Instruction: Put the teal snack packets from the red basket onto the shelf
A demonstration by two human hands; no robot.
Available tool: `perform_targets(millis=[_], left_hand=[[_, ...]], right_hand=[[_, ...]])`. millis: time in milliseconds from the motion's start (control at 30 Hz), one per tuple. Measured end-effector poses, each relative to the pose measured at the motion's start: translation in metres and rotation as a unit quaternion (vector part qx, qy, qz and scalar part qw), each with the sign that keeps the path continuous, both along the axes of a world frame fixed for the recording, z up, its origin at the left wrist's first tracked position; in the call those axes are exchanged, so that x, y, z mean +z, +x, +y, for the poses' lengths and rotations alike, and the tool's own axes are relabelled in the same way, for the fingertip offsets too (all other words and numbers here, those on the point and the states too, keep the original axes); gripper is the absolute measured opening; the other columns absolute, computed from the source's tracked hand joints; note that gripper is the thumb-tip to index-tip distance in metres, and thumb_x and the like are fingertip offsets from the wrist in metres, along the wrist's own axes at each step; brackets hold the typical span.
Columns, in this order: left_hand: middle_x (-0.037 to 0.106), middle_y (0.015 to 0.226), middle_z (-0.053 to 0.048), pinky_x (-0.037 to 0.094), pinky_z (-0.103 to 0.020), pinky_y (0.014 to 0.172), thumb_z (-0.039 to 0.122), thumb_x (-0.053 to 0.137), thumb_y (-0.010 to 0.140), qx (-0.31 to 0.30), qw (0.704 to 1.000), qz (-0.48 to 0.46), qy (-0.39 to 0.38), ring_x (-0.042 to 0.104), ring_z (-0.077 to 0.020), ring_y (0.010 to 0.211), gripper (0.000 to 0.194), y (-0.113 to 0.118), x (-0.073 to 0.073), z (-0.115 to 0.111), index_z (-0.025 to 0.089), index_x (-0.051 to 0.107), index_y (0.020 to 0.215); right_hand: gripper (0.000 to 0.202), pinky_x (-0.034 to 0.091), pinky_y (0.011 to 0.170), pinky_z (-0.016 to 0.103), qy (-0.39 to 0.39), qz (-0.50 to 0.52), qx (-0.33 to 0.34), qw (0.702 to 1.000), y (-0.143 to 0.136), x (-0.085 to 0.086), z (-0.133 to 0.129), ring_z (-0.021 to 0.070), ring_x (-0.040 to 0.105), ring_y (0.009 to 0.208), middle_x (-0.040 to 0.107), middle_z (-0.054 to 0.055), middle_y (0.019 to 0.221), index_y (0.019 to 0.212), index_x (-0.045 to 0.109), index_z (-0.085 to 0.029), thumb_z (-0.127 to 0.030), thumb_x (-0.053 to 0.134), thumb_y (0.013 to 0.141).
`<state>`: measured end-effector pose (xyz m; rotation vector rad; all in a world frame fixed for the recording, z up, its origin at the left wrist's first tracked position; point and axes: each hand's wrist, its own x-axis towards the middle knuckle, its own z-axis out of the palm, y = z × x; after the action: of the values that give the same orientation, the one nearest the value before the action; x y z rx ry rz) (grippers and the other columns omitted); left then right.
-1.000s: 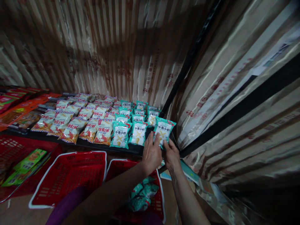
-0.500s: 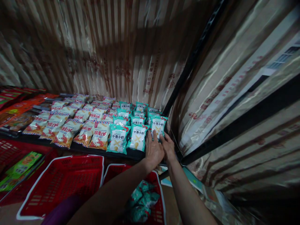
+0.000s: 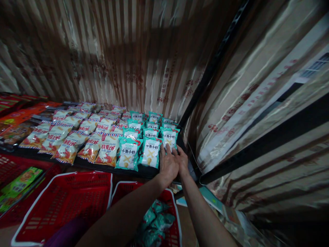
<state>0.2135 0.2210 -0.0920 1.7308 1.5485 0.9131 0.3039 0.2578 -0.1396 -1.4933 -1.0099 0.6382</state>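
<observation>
Both my hands meet at the right end of a black shelf (image 3: 149, 171). My left hand (image 3: 169, 165) has its fingertips on the lower front of a teal and white snack bag (image 3: 169, 136). Close against it, my right hand (image 3: 181, 160) touches the same bag's lower right edge. The bag leans upright at the front of the rightmost row. Beside it on the left stand another teal bag (image 3: 150, 152) and a third (image 3: 128, 153), with more teal bags in rows behind. What lies under my palms is hidden.
White and orange snack bags (image 3: 107, 150) fill the shelf further left. Below stand a red basket (image 3: 74, 192) with a white rim, one holding teal bags (image 3: 163, 221), and one with green packets (image 3: 22, 183). A black post (image 3: 203, 89) rises at the right corner.
The bag under my fingers has shifted slightly left and back, nearer its row. My right hand has moved a little left, closer to my left hand.
</observation>
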Motion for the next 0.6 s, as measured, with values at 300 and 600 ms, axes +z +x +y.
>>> perform_targets(millis=[300, 600], left_hand=[[0.035, 0.146, -0.02, 0.024, -0.043, 0.114, 0.02, 0.034, 0.09, 0.001, 0.999, -0.001, 0.038, 0.021, -0.0271, 0.141, 0.048, 0.003, -0.01, 0.004, 0.006, 0.039, 0.135], [0.042, 0.143, -0.014, 0.023, -0.046, 0.114, 0.02, 0.035, 0.09, 0.0, 0.998, 0.004, 0.07, 0.024, -0.0258, 0.14, 0.044, 0.006, -0.012, 0.011, 0.015, 0.044, 0.133]], right_hand=[[0.053, 0.035, 0.101, 0.046, 0.022, -0.27, -0.045, 0.962, 0.005, -0.005, 0.003, 0.0285, 0.053, 0.115, 0.06, 0.016, 0.123, 0.121, 0.06, -0.015, -0.04, 0.048, 0.076], [0.064, 0.039, 0.099, 0.039, 0.035, -0.154, 0.008, 0.987, 0.003, 0.003, 0.01, 0.0247, 0.054, 0.115, 0.062, 0.011, 0.123, 0.131, 0.05, -0.018, -0.046, 0.056, 0.073]])
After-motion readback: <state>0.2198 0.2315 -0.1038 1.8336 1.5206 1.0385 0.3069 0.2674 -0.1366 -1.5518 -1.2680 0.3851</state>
